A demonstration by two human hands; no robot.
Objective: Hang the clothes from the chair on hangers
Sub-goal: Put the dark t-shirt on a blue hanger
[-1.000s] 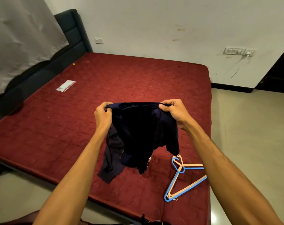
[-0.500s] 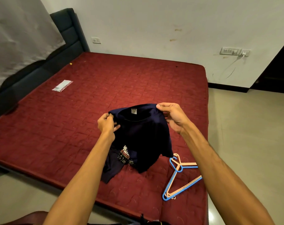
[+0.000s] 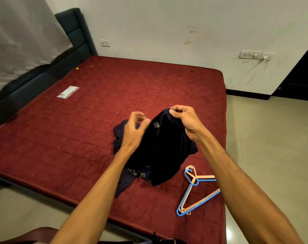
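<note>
A dark navy T-shirt (image 3: 164, 148) hangs over the red mattress (image 3: 90, 138), its lower part bunched on the bed with a printed patch showing near the hem. My right hand (image 3: 182, 118) pinches the shirt's top edge beside the collar label and holds it up. My left hand (image 3: 134, 128) hovers just left of the collar, blurred, with its fingers loosely curled and no fabric between them. Two hangers, one blue and one pink (image 3: 196, 191), lie stacked on the mattress to the right of the shirt, below my right forearm.
A small clear plastic packet (image 3: 68, 92) lies on the mattress's far left. A dark headboard (image 3: 76, 43) runs along the left. A brown chair edge (image 3: 32, 235) and more dark cloth (image 3: 167, 241) show at the bottom. Tiled floor (image 3: 272, 147) lies to the right.
My left hand has let go of the shirt's left shoulder, which dropped onto the bed. My right hand still holds the top edge, and the shirt has sunk lower and bunched.
</note>
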